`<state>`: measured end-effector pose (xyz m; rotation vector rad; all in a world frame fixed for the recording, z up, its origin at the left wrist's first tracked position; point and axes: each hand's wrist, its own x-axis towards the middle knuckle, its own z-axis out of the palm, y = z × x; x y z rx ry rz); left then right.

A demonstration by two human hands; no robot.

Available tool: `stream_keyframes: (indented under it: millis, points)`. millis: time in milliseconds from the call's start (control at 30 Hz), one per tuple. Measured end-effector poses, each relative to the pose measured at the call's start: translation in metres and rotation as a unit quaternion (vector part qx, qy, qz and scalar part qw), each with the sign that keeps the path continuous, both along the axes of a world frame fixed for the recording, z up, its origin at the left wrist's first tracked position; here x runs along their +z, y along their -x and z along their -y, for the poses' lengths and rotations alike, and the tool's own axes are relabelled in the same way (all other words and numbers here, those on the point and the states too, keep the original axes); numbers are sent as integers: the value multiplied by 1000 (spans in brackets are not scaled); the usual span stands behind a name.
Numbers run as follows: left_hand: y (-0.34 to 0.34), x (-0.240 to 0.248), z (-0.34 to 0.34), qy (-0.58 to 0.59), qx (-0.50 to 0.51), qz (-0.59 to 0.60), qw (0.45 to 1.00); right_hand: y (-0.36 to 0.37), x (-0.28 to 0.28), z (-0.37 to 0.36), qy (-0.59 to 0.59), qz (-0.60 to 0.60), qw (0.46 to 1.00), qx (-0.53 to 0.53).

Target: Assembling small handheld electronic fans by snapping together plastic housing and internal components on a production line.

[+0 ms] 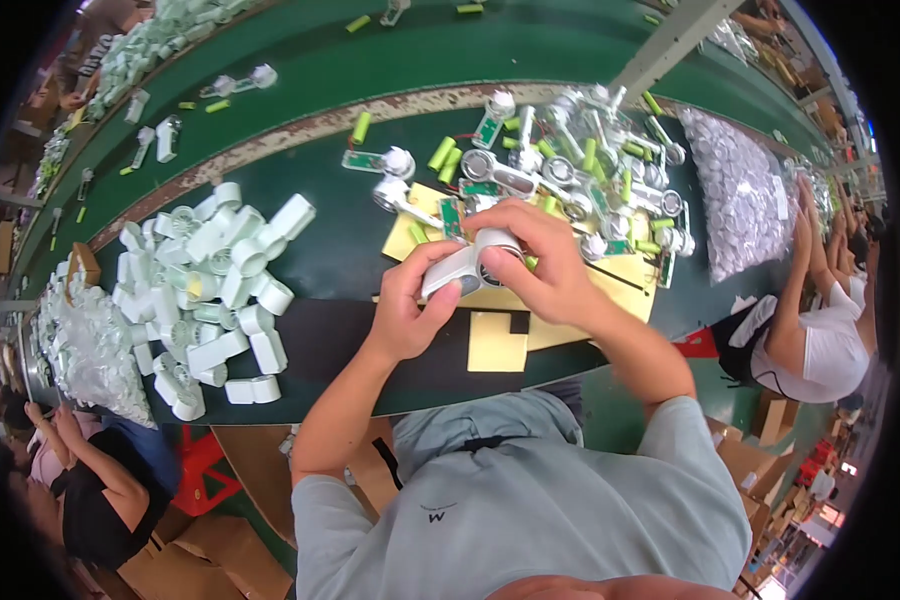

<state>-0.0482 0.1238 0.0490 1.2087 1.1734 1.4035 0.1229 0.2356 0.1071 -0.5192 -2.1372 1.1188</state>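
- Where the bench runs out to its left end, a clear bag of pale plastic shells lies near the front edge; if it were nudged outward, shells could spill.
- Loose white housing shells are heaped on the left half of the bench, the nearest just inside the front edge; a sweep of the left forearm could knock those off.
- Right of that heap, the left hand grips the handle end of a white plastic housing, its thumb pressed along the near side.
- This housing is held above the middle of the bench's front half; uneven pressure from the two grips could twist it or let it slip. Whether its seam is fully closed, I cannot tell.
- The right hand clasps the round end, fingers over the top and thumb below.
- Behind and right of it, circuit boards, yellow-green battery cells and thin leads lie tangled toward the back edge; pulling one unit free could snag and tear a lead.
- Near the bench's right end, a bulging clear bag of small round parts leans close to that clutter; a bump could shove it into the boards.
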Motion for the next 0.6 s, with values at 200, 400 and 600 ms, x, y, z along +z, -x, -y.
stream_keyframes:
  millis: [200,400,600]
  points:
    - [50,32,-4,-26,275,-525,805,27,18,-138,-90,112,962,-232]
    - [102,2,-5,136,305,-731,595,52,8,-200,-238,371,849,-290]
    - [99,12,-3,65,315,-656,683,175,-34,-242,-280,277,909,-135]
